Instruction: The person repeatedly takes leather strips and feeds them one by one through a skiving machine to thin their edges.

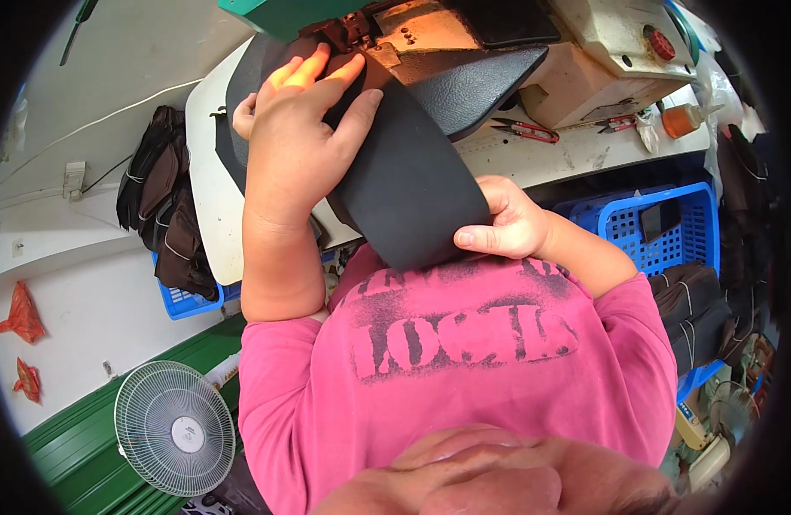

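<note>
A wide, bendy black sheet of material [413, 189] runs from the sewing machine's presser foot area [352, 33] down toward my chest, curving over at its near end. My left hand [305, 124] lies on it with fingers spread, the fingertips lit by the lamp close to the foot. At the near right edge, my right hand [507, 225] pinches the sheet, thumb on top and fingers partly hidden underneath. A leathery, pointed black piece [473, 90] sticks out to the right of the sheet; whether the two are joined, I cannot tell.
Red-handled thread snips [526, 130] and a small bottle of orange liquid [683, 120] lie on the white table [576, 159] at right. Blue baskets [705, 223] stand below on both sides. Dark bundled pieces [168, 197] hang at left. A fan [176, 429] stands behind, lower left.
</note>
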A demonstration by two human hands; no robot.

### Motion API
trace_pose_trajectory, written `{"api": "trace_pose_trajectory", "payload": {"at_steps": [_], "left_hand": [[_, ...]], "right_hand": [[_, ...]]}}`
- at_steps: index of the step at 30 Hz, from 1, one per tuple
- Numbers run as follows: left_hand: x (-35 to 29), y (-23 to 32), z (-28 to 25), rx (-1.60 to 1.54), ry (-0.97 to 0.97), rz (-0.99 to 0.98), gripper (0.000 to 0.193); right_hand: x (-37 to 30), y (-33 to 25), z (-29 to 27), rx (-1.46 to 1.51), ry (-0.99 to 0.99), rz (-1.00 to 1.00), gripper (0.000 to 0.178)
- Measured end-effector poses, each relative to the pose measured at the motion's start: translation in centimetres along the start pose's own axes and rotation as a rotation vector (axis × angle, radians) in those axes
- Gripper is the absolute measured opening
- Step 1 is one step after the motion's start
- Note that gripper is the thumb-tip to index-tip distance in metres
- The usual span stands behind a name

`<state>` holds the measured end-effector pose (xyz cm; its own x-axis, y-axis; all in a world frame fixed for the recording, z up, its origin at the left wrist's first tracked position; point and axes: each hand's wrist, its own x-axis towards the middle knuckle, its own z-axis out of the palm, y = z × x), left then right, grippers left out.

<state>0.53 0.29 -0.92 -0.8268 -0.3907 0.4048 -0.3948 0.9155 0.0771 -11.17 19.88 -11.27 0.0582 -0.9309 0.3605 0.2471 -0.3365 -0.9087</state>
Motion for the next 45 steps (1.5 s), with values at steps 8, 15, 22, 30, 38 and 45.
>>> {"api": "trace_pose_trajectory", "payload": {"at_steps": [8,15,22,30,38,45], "left_hand": [[-0.2,0.1,-0.1,-0.056,0.012,-0.009,0.035],[-0.4,0.0,-0.2,-0.137,-0.006,-0.037,0.031],[-0.4,0.3,-0.8,-0.168,-0.042,-0.072,0.037],[0.3,0.1,-1.6,-0.03,-0.159,-0.023,0.062],[2.8,-3.2,-1.7,0.03,-0.23,0.044,0.065],[6.2,-6.6,-0.4,0.038,-0.308,0.094,0.062]], "right_hand": [[0.0,0.1,-0.1,0.26,0.154,0.149,0.028],[0.6,0.4,-0.2,0.305,0.167,0.158,0.028],[2.5,1.1,0.1,0.328,0.224,0.088,0.026],[3.4,0.9,0.0,0.246,0.192,0.116,0.027],[2.3,2.0,-0.5,0.278,0.24,0.172,0.026],[1.8,2.5,-0.6,0.313,0.28,0.179,0.024]]}}
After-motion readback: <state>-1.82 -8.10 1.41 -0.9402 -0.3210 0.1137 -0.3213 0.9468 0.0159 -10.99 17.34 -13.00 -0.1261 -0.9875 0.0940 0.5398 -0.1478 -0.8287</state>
